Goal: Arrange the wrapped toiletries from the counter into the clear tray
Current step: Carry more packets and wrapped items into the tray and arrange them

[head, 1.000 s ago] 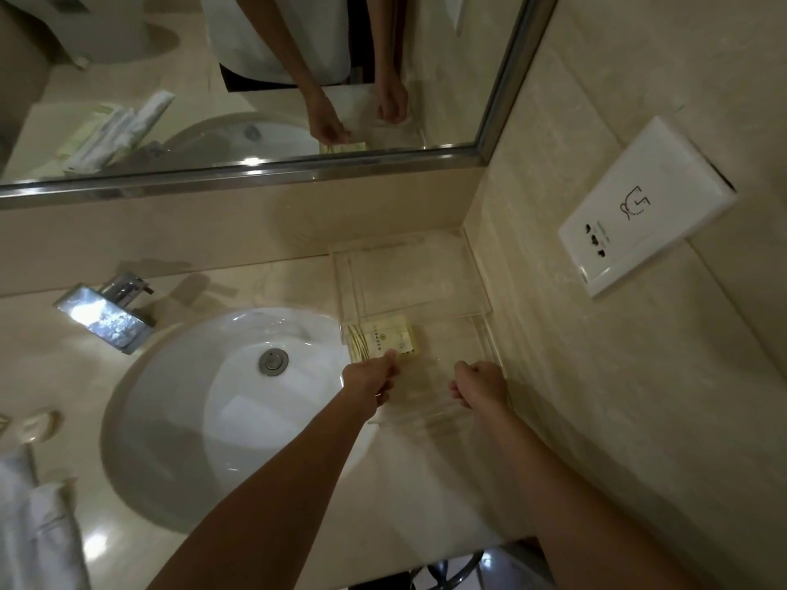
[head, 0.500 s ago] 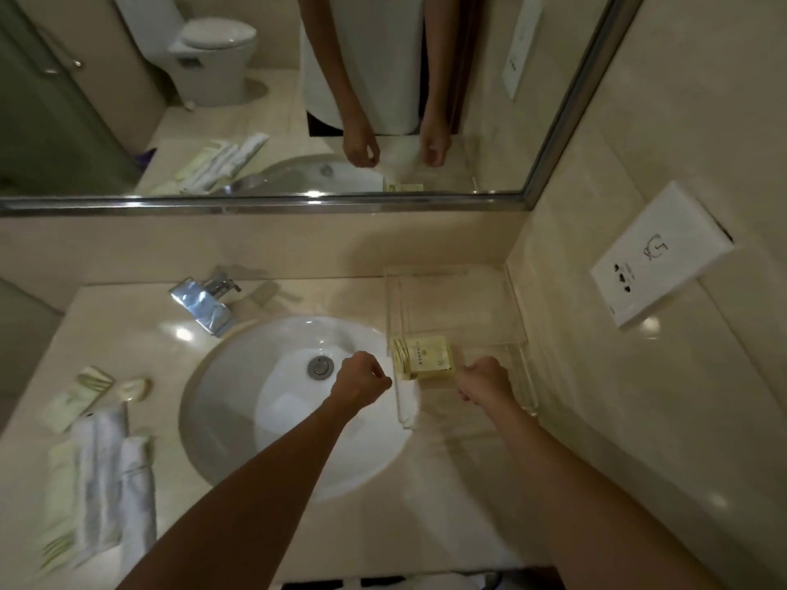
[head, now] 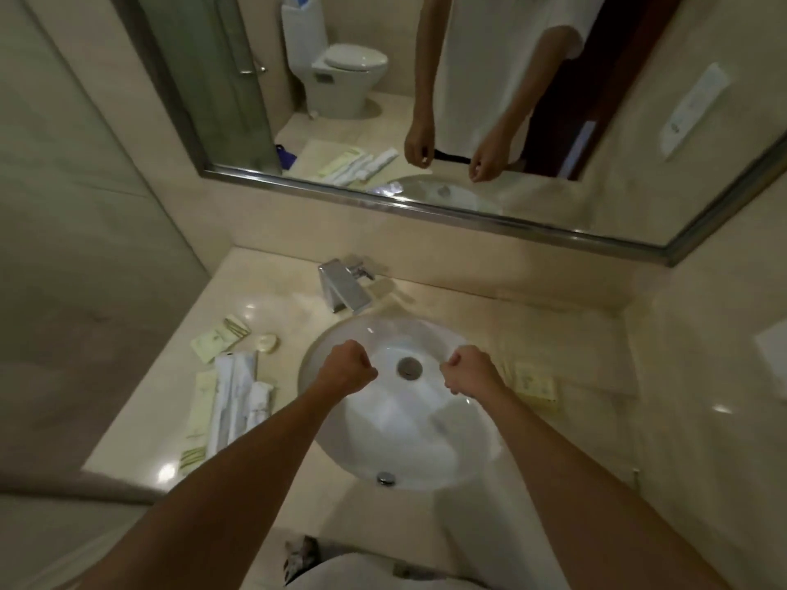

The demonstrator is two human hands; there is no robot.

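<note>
Now both your left hand and right hand hang over the sink, loosely curled, holding nothing. Take the wrapped toiletries left of the sink (long packets first) to the clear tray right of it.

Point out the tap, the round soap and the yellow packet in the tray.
tap [head: 343, 287], head view, top of the chrome spout
round soap [head: 265, 343], head view, centre of the disc
yellow packet [head: 534, 385], head view, middle of its printed face
</note>
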